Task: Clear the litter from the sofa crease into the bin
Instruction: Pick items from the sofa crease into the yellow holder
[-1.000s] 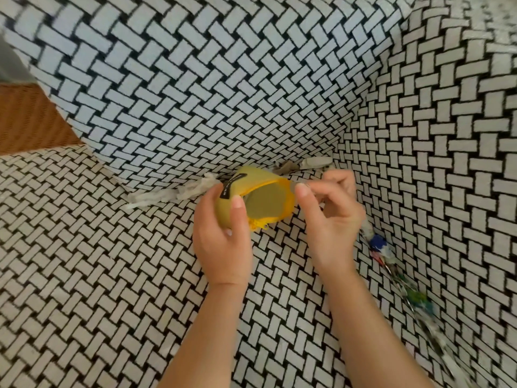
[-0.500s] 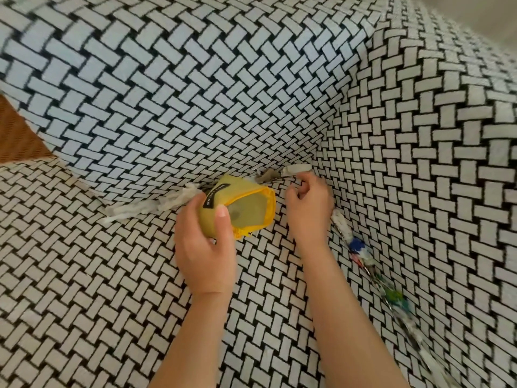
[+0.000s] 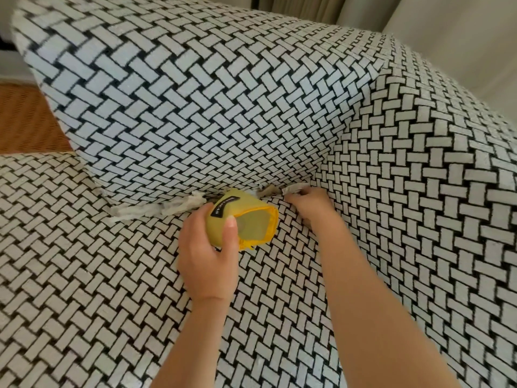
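The pale scrap [image 3: 294, 188] lies right at the fingertips of the right hand [image 3: 310, 206], wedged in the crease where the back cushion [image 3: 195, 107] meets the sofa seat [image 3: 84, 261]. Its long axis runs along the crease, away from the fingertips on both sides. The right hand is plainly the nearer one. Its fingers are curled, with their tips on the scrap's near edge. The thumb is hidden under the hand, so I cannot tell whether a pinch has closed. A brown scrap [image 3: 269, 191] sits in the same crease just to the bin side of that hand.

The left hand [image 3: 207, 256] grips the yellow bin [image 3: 246, 204], thumb across its top and fingers wrapped beneath, and tips the mouth toward the right hand. The bin is close beside the right hand, so the carry should be short: lift the scrap out of the crease and across into the mouth. A crumpled tissue [image 3: 179, 210] lies in the crease beyond the left hand, on the side away from the right hand, untouched
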A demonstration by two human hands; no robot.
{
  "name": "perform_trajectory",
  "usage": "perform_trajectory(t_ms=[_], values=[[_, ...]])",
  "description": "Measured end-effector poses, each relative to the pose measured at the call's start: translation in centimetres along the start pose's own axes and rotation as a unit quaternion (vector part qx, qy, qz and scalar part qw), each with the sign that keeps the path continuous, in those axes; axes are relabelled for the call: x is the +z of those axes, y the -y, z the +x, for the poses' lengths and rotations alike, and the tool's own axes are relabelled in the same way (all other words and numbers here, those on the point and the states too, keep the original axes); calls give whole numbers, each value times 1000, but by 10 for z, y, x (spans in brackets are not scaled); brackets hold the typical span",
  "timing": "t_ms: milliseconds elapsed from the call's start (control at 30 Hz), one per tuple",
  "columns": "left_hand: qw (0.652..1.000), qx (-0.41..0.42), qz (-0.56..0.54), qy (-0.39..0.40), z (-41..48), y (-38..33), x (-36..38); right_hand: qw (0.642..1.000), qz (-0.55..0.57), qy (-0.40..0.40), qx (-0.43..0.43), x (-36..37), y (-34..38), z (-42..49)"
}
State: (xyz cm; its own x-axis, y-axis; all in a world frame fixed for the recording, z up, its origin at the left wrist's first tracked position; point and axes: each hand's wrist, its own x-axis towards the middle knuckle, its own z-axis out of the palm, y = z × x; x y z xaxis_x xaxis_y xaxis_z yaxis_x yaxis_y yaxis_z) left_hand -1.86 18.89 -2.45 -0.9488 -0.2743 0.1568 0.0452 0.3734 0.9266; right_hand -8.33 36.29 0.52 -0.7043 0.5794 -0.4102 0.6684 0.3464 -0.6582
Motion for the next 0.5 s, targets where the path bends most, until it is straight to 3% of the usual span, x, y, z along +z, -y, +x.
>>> perform_trajectory(t_ms=[167, 267, 333, 500], values=[[1000, 12, 5, 3, 0, 0, 0, 999, -10, 33, 23, -6, 9, 1], [1000, 15, 11, 3, 1, 0, 0, 999, 17, -32, -40, 3, -1, 1], [1000, 15, 15, 2, 1, 1, 0, 995, -21, -73, -68, 8, -4, -1], [1000, 12, 17, 5, 1, 1, 1, 989, -80, -97, -71, 12, -3, -3]])
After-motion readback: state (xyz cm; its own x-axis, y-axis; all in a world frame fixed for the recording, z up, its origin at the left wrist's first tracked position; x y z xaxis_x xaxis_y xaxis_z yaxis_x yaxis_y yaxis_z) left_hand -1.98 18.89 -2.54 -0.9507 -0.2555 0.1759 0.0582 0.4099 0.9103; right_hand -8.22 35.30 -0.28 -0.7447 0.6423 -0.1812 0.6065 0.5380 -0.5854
